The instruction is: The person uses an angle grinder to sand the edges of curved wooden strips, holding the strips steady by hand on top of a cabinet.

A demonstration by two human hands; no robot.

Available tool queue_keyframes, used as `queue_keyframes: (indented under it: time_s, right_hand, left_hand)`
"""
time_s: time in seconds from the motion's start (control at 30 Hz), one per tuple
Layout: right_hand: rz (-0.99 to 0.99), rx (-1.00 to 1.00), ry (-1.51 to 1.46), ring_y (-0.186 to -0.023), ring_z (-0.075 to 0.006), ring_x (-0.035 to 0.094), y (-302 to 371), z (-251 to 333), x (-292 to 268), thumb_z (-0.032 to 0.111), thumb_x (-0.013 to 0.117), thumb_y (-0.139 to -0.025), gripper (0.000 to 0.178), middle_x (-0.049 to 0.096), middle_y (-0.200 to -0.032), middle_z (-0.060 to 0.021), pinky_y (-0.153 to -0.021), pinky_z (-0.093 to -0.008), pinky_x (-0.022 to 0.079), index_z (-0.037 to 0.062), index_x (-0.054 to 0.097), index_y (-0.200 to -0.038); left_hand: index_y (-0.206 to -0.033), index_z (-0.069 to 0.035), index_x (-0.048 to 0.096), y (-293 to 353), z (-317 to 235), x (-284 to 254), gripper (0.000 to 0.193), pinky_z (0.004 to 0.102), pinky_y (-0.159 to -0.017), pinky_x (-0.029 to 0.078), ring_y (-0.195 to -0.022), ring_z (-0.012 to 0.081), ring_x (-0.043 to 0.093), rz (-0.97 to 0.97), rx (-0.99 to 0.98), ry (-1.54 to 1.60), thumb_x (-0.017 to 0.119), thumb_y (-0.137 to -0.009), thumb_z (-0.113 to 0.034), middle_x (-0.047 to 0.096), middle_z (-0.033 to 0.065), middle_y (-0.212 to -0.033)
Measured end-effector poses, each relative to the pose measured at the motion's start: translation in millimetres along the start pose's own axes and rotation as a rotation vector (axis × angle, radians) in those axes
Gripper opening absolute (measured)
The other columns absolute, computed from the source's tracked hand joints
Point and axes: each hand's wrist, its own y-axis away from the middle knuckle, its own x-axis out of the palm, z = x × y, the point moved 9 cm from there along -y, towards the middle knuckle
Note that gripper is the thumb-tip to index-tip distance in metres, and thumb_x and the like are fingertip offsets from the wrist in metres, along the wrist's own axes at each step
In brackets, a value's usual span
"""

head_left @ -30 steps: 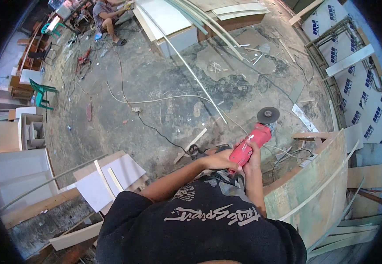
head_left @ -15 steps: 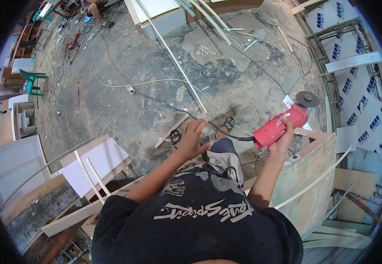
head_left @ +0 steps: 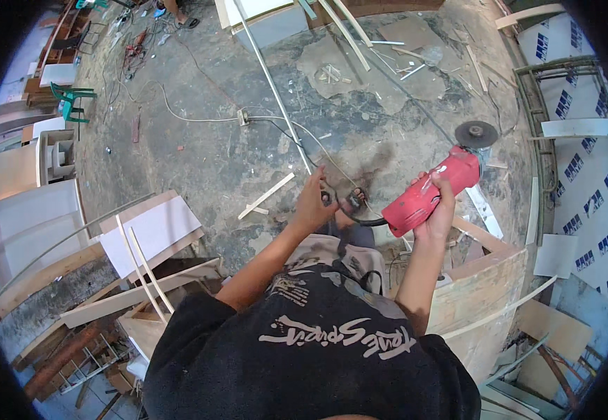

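Observation:
My right hand (head_left: 435, 215) is wrapped around the red body of an angle grinder (head_left: 423, 198), held up in front of me to the right. Its dark round disc (head_left: 476, 134) points away from me, and I cannot make out any spin. From the grinder's rear end a black power cord (head_left: 368, 222) curves over to my left hand (head_left: 314, 204). The fingers of that hand are curled about the cord, over my feet. Past the hand, the cord runs off to a pale socket block (head_left: 242, 117) on the floor.
A wooden box-like frame (head_left: 482, 280) stands close on my right. On my left lie a white panel (head_left: 151, 236) and thin wood strips. A long pale strip (head_left: 269, 77) and offcuts are scattered on the concrete floor. A green chair (head_left: 72, 100) and part of another person (head_left: 173, 10) are farther off.
My left hand has gone from spread fingers beside the cord to closing on it. The grinder has shifted slightly left with its disc a little higher, and my view has turned.

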Motion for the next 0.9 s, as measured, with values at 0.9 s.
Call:
queue_keyframes:
  time_s: [0.9]
  right_hand:
    - [0.166, 0.036, -0.090, -0.080, -0.0256, 0.067, 34.3, -73.4, 80.6, 0.017, 0.067, -0.087, 0.024, 0.066, -0.090, -0.0108, -0.074, -0.0406, 0.059, 0.0016, 0.059, -0.105]
  left_hand:
    - [-0.133, -0.007, 0.059, 41.8, -112.7, -81.2, 0.058, 0.0369, -0.095, 0.054, -0.103, 0.0237, 0.066, 0.050, 0.252, 0.474, 0.085, -0.082, -0.016, 0.065, 0.0129, -0.118]
